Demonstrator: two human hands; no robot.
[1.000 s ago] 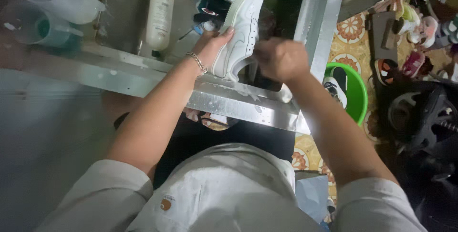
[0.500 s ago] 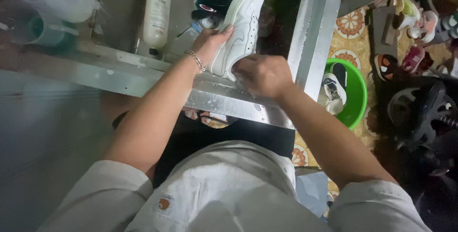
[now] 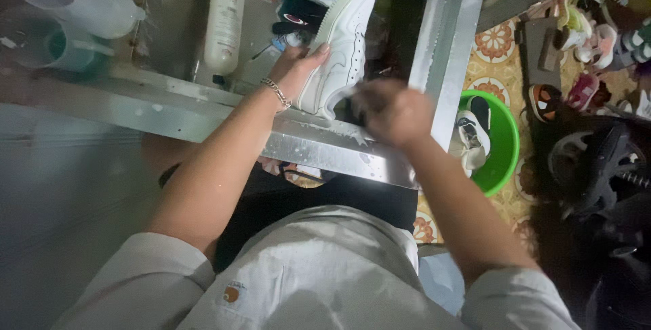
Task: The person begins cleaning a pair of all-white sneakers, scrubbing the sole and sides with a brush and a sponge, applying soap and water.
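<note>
Head view: left hand (image 3: 298, 65) still holds white sneaker (image 3: 342, 45) — right hand (image 3: 393, 113), fisted, has slid heelward.

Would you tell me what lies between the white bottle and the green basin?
In the head view, the white sneaker, steadied by the left hand, and a metal frame bar lie between white bottle and green basin.

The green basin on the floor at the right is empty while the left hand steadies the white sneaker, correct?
Not quite. The head view shows the green basin has shoes in it. The left hand does steady the white sneaker.
</note>
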